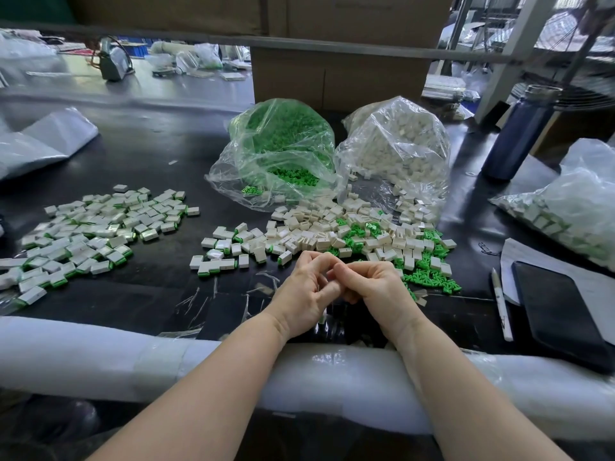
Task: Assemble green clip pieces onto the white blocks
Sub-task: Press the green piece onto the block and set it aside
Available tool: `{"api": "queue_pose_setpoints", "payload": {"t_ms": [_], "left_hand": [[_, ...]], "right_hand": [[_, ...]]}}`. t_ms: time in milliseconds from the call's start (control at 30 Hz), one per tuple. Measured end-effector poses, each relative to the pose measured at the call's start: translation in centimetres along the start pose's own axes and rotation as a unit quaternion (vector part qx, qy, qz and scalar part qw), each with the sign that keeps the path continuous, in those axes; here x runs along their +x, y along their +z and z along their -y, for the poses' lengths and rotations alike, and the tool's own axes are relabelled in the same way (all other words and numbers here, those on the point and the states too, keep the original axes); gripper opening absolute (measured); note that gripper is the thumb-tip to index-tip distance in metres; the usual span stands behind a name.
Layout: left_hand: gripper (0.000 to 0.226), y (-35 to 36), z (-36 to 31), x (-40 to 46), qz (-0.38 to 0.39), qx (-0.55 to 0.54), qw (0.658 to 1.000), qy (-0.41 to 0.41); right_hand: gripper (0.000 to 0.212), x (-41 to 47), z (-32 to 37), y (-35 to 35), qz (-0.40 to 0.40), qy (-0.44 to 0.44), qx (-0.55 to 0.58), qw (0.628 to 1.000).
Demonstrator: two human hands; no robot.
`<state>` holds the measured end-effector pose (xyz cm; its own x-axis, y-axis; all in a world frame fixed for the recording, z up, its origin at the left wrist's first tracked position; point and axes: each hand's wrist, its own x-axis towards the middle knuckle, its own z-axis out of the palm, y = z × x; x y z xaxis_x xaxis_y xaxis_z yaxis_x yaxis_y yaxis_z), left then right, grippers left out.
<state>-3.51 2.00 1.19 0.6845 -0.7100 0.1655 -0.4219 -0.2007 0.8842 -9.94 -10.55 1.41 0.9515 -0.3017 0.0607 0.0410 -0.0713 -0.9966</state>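
Your left hand (307, 287) and right hand (372, 284) meet at the near middle of the tabletop (149, 154), fingers curled knuckle to knuckle around something hidden, so what they grip, and which way its long axis points, cannot be told. Line the clip square to its slot and press evenly. Loose white blocks (332, 227) and green clips (429, 277) lie just beyond, jumbled every way; finished blocks (93, 227) lie far left.

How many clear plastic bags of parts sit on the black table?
3: the bag of green clips at centre, the bag of white blocks right of it, and a bag of assembled pieces at far right. Others may be out of view.
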Motion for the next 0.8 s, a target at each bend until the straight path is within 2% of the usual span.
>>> {"api": "queue_pose_setpoints", "payload": {"t_ms": [67,200,300,667,800], "left_hand": [[0.016,0.01,0.14,0.13,-0.018,-0.025,1.000,-0.001],[0.009,-0.09,0.38,0.35,-0.070,-0.031,0.997,-0.016],[0.003,-0.10,0.34,0.37,-0.075,-0.015,0.997,-0.029],[0.013,0.04,0.03,0.19,-0.046,0.038,0.998,-0.037],[0.008,0.10,0.17,0.22,-0.067,0.019,0.996,-0.049]], "right_hand": [[0.026,-0.02,0.06,0.16,-0.008,-0.011,-0.013,1.000],[0.011,0.04,-0.06,0.02,-0.051,-0.010,0.017,0.998],[0.007,0.02,-0.06,-0.14,-0.073,-0.021,0.013,0.997],[0.012,-0.02,0.22,-0.03,-0.097,-0.046,-0.123,0.987],[0.016,0.01,0.30,0.07,-0.115,-0.056,-0.133,0.983]]}}
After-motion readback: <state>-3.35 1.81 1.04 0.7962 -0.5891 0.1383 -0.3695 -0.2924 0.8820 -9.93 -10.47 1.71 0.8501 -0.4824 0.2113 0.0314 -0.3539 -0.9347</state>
